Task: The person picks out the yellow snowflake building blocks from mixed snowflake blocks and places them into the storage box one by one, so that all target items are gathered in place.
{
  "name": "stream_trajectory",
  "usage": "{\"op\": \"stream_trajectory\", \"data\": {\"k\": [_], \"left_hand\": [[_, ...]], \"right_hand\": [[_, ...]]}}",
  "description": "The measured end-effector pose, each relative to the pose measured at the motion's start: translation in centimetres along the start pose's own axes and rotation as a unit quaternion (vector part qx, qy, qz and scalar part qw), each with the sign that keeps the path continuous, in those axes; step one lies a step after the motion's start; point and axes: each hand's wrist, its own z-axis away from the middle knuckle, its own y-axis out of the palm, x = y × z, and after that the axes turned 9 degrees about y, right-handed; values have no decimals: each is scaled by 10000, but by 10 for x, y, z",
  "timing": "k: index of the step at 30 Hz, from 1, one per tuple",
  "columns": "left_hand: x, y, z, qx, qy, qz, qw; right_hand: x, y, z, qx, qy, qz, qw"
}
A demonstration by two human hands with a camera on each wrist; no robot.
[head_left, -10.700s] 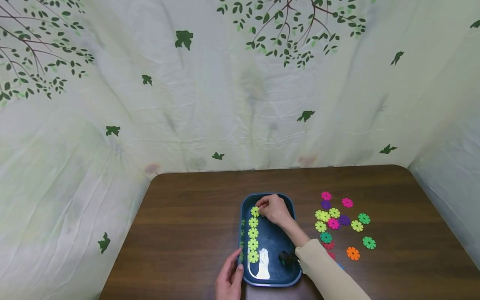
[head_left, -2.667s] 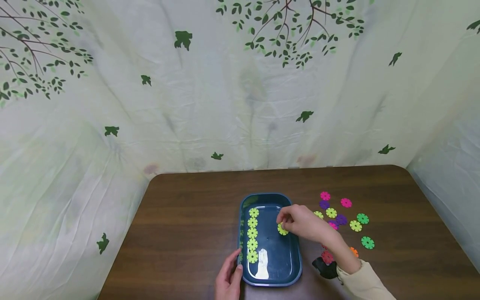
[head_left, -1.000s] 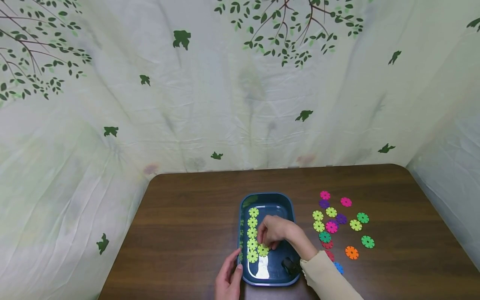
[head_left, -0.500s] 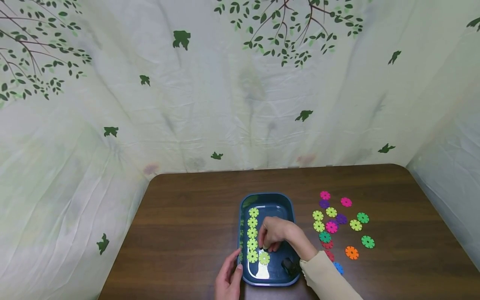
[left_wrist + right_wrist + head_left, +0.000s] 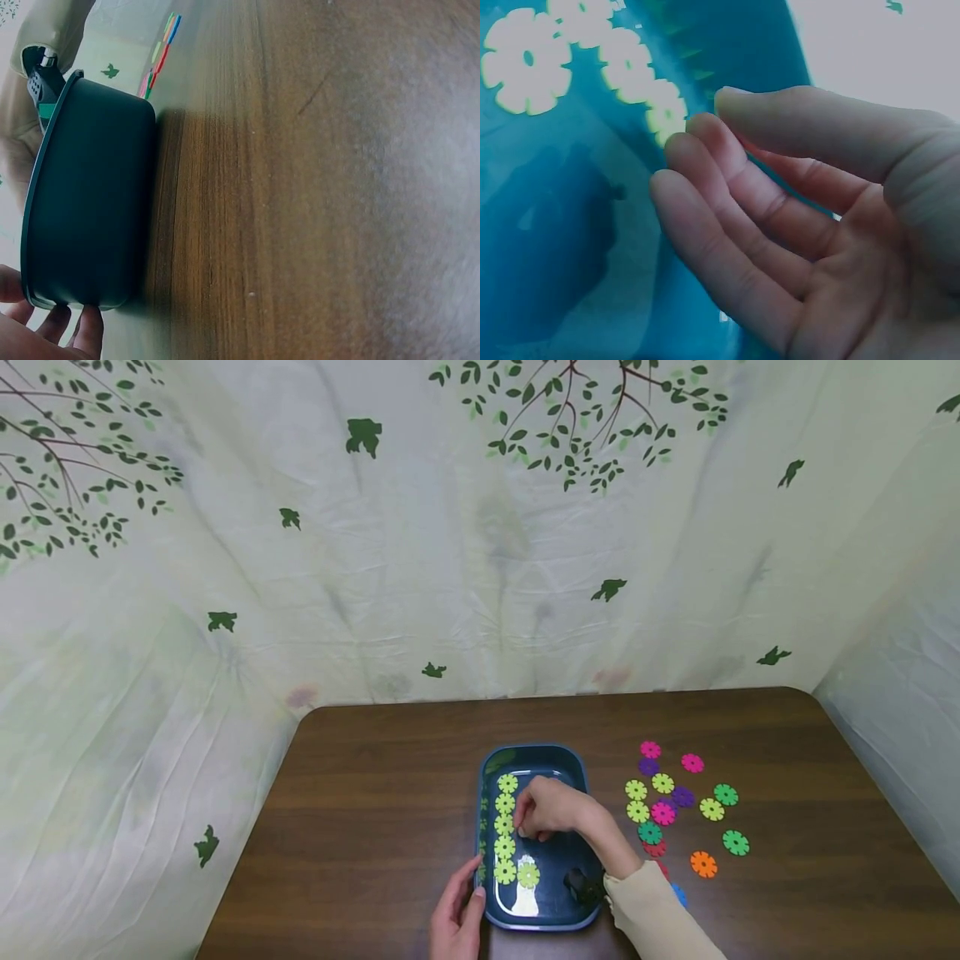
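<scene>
A blue tray lies on the brown table. Along its left side runs a column of several yellow flower-shaped plastic discs. One more yellow disc lies right of the column's near end. My right hand hovers over the middle of the tray, beside the column. In the right wrist view its fingers are loosely bent, with nothing between thumb and fingers. My left hand rests at the tray's left side; in the left wrist view its fingertips touch the tray's outer wall.
Right of the tray, several loose flower discs lie scattered: pink, purple, yellow, green, orange, red and blue. Some overlap. A leaf-printed curtain hangs behind the table.
My right hand brought a yellow disc from the right, set it beside the column's near end and let go. It has since moved slightly toward the tray's far end. My left hand stayed put.
</scene>
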Motion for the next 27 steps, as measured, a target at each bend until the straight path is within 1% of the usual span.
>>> {"op": "stream_trajectory", "data": {"k": [3, 8, 12, 18, 22, 27], "left_hand": [[0, 0, 0, -12, 49, 35, 10000], [1, 0, 0, -15, 55, 41, 10000], [0, 0, 1, -20, 71, 111, 9999], [1, 0, 1, -63, 97, 123, 9999], [1, 0, 1, -68, 210, 47, 9997], [-2, 1, 1, -58, 75, 75, 9999]], "right_hand": [[3, -3, 2, -114, -170, -86, 9998], [7, -8, 4, -336, -682, -231, 9968], [8, -11, 8, -436, -882, -454, 9941], [5, -16, 18, -747, -961, -516, 9912], [1, -18, 26, -1036, -957, -546, 9885], [-5, -16, 40, -1578, -914, -687, 9808]]}}
